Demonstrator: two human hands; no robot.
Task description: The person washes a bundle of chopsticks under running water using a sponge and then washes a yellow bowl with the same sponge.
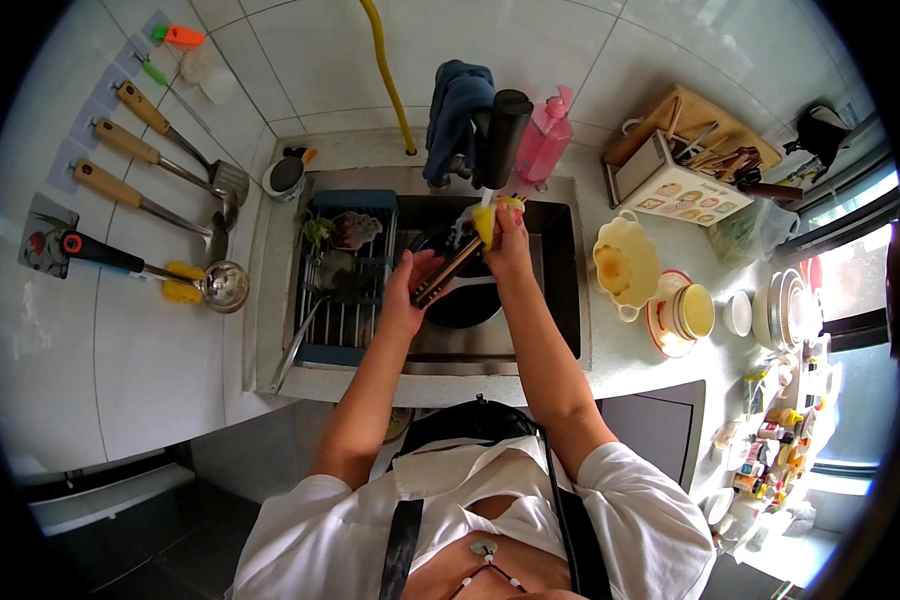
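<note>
The curled left hand (406,287) is gripping chopsticks (452,268) while the closed right hand (509,245) is pressing a yellow sponge (484,221) on them, washing apparently being unfinished, a black pan (465,307) lying below.

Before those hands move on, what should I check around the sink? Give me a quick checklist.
1. Chopsticks held in the left grip: ok.
2. Yellow sponge held in the right grip, at the chopsticks' upper end: ok.
3. Chopsticks fully clean: cannot tell, too small.
4. Sink clear beneath the hands: not ok, a dark round vessel lies there.
5. Drying rack clear: not ok, several things are on it.
</note>
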